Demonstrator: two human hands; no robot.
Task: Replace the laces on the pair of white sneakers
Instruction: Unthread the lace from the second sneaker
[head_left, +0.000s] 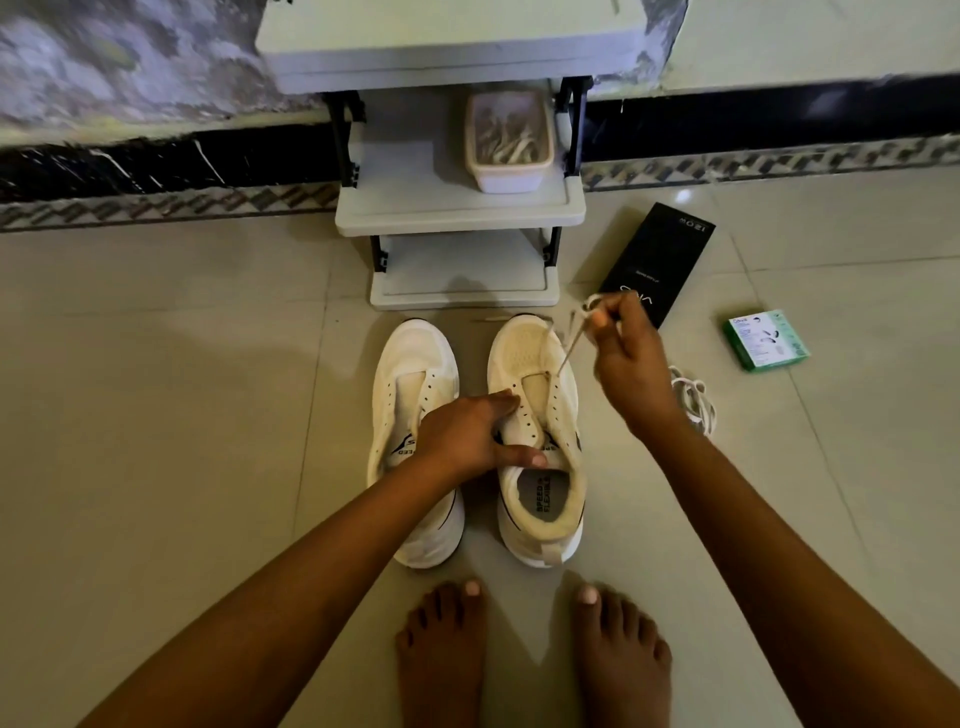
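1. Sneakers side by side on the tiled floor (156, 364) at frame centre, toes pointing up the frame: left sneaker (410, 364) with bare eyelets, right sneaker (535, 358) with one lace (566, 348) rising from an eyelet near the toe.
2. Left hand (467, 436) rests on the right sneaker, fingers along its eyelet row, thumb at the tongue, clasping that side.
3. Right hand (623, 364), right of centre, pinches the gathered lace above the toe.
4. White lace bundle (693, 400) lies on the floor, partly hidden behind the right wrist.
5. Black box (657, 260) and green box (766, 340) lie at mid-right.
6. Grey shelf unit (457, 213), top centre, carries a container (509, 140) of laces.
7. Bare feet (530, 654) at the bottom edge.
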